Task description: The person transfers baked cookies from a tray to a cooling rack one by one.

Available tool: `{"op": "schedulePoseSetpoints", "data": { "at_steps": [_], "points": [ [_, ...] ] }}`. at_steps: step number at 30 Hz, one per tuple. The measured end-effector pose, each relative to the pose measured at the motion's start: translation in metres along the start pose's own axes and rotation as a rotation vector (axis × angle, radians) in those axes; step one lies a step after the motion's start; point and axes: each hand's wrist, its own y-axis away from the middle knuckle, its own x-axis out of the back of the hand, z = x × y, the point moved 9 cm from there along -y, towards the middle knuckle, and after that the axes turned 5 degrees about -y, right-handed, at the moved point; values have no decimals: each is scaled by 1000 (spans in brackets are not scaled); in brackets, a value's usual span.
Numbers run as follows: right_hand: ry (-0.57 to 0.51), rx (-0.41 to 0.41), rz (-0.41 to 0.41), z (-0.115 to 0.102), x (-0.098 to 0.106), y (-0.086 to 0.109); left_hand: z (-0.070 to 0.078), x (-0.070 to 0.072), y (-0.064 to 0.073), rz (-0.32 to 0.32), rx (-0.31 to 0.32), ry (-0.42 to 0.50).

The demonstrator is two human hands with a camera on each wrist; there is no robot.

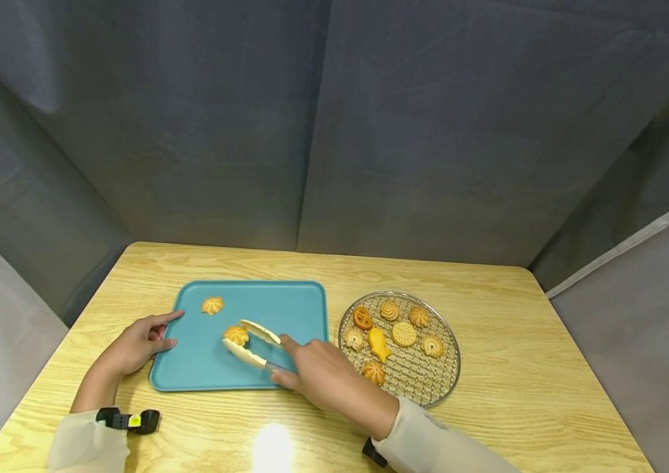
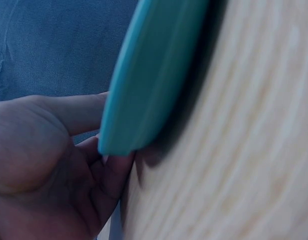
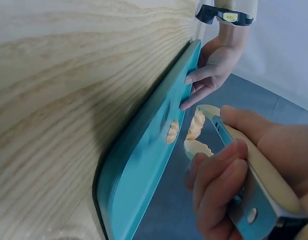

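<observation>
My left hand (image 1: 132,345) grips the left rim of a blue-green tray (image 1: 287,302). In the left wrist view the thumb lies over the tray's edge (image 2: 143,85) and other fingers curl beneath it. My right hand (image 1: 325,371) holds a pair of tongs (image 1: 246,353) with pale, scalloped tips, their metal body showing in the right wrist view. Between the tips is a ridged, golden cookie (image 3: 196,125), over the middle of the tray in the head view. Another ridged cookie (image 1: 212,305) lies on the tray near its far left corner.
Right of the tray, a round wire rack (image 1: 423,381) bears several cookies, among them a pretzel shape (image 1: 362,318), a fish shape (image 1: 378,345) and a round one (image 1: 403,334). My right forearm crosses its near edge. Grey curtains (image 1: 417,131) stand behind the wooden table (image 1: 518,368).
</observation>
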Motion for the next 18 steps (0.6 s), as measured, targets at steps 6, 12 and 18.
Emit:
{"op": "schedulePoseSetpoints", "data": {
  "at_steps": [6, 12, 18],
  "points": [
    [-20, 11, 8, 3, 2, 10, 0, 0, 0, -9, -2, 25],
    [-35, 5, 24, 9, 5, 22, -1, 0, 0, -10, 7, 33],
    [-32, 21, 66, 15, 11, 33, -1, -1, 0, -14, 7, 41]
  ]
}}
